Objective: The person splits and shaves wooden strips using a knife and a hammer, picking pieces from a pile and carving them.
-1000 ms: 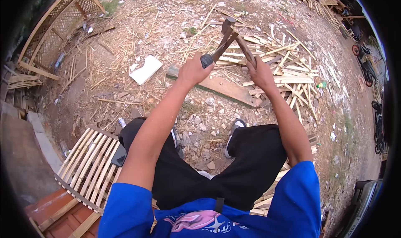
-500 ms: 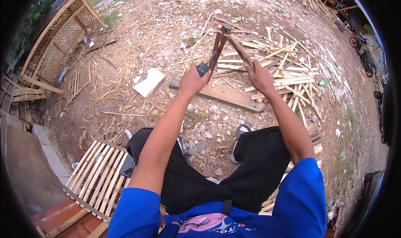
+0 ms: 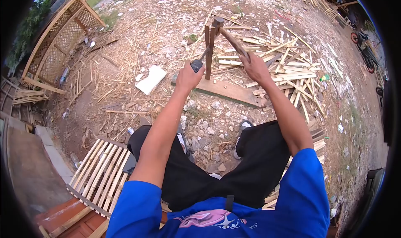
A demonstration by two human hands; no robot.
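Observation:
My left hand point(image 3: 189, 76) is wrapped round the black handle of a knife point(image 3: 204, 54), whose metal blade reaches up to the wood. An upright dark wooden slat point(image 3: 209, 62) stands on a flat board point(image 3: 227, 91), its top parted in two. In my right hand point(image 3: 256, 68) is the wooden handle of a hammer point(image 3: 232, 41). The hammer's head is at the top of the slat; I cannot tell whether they touch. How far the blade sits in the wood is partly hidden.
A heap of split sticks point(image 3: 288, 66) lies right of the board. A white block point(image 3: 151, 79) rests to its left. Beside my left leg is a slatted wooden panel point(image 3: 100, 173); lattice panels point(image 3: 62, 41) stand farther off. Rubble and wood scraps cover the ground.
The slat has gone from leaning to nearly upright, and its split top shows more plainly. The hammer head and both hands have shifted slightly left, the hammer head also upward.

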